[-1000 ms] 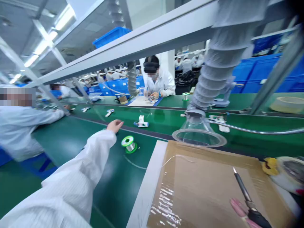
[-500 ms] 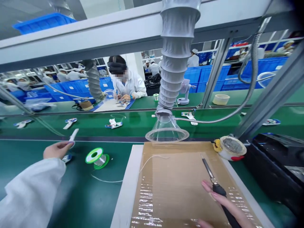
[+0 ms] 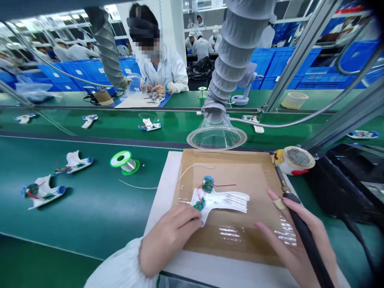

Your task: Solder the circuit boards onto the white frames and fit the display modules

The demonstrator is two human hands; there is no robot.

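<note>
My left hand (image 3: 171,234) rests on the brown taped work mat (image 3: 255,176), its fingers closed on the near end of a white plastic part (image 3: 223,201) with a small green circuit board and red wires. My right hand (image 3: 295,244) grips a black soldering iron (image 3: 303,232) like a pen. Its tip points away toward the stand sponge (image 3: 294,158). A thin solder wire runs from the green solder spool (image 3: 124,161) onto the mat.
A clear fume funnel (image 3: 216,136) on a grey ribbed hose hangs over the mat's far edge. Two more white parts (image 3: 45,191) (image 3: 76,162) lie on the green belt (image 3: 90,208) at left. A black box (image 3: 351,180) stands at right. A person works across the belt.
My left hand drew back from the belt at left and set a white part on the mat. My right hand lifted the soldering iron upright. The view tilted down.
</note>
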